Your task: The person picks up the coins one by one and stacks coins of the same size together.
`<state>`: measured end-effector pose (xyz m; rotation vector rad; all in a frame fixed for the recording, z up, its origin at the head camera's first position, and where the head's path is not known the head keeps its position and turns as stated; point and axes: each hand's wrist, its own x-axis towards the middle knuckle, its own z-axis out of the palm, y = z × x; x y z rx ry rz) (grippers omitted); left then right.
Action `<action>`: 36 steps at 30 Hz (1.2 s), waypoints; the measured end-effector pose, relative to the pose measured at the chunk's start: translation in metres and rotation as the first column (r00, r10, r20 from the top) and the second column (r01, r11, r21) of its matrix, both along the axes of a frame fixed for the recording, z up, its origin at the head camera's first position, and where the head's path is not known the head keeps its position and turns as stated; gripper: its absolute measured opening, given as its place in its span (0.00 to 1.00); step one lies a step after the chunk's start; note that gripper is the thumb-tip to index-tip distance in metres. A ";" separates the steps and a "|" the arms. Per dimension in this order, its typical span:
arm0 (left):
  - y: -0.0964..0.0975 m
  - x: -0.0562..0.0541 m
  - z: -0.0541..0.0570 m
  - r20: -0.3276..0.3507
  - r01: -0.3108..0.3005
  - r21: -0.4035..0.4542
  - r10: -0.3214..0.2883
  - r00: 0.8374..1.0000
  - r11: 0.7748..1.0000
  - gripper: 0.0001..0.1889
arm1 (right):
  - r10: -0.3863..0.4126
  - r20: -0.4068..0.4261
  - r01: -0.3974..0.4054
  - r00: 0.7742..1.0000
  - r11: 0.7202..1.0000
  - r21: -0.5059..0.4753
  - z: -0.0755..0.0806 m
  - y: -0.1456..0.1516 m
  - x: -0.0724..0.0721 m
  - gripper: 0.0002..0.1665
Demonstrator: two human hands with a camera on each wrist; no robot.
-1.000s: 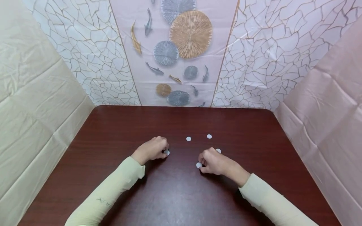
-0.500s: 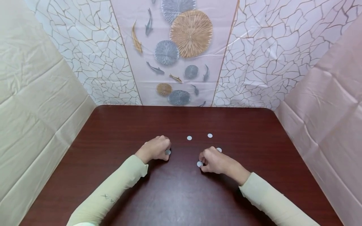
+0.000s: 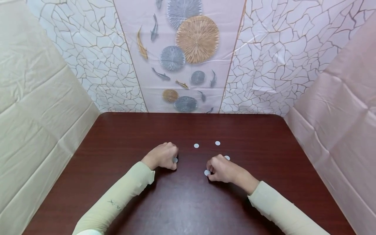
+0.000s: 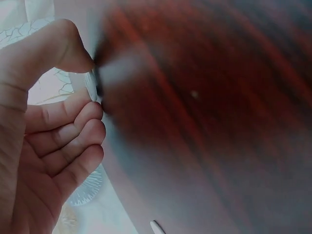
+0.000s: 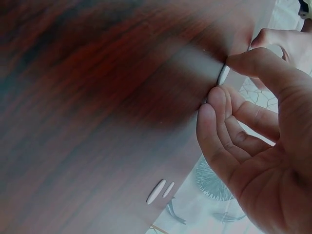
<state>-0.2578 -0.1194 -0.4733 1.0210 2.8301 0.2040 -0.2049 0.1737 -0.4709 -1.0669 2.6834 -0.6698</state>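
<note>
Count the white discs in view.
5 visible: one disc pinched by the left hand, another pinched by the right hand, a third just behind the right hand, and two farther back, one left, one right. More may be hidden by the hands.

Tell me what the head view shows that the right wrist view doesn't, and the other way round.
Only the head view shows the right sleeve, the large gold round motif and the plain cloth on the table's right side.

Only the right wrist view shows the palm side of the right hand.

Both show that hand pinching a white disc, the left hand, the dark red table and loose white discs: three in the head view, two in the wrist view.
</note>
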 end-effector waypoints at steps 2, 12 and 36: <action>0.001 0.000 0.000 -0.017 0.004 -0.006 -0.004 1.000 1.000 0.12 | 0.001 -0.002 -0.001 1.000 1.000 -0.002 0.000 0.000 0.000 0.03; 0.007 0.001 0.004 -0.017 0.027 -0.035 -0.027 0.999 0.999 0.11 | 0.007 -0.072 -0.007 0.997 1.000 0.010 -0.003 0.000 0.000 0.07; 0.046 0.022 0.014 -0.083 0.112 0.079 -0.106 0.991 0.991 0.08 | 0.012 -0.073 -0.011 0.997 1.000 0.019 -0.002 -0.001 0.002 0.05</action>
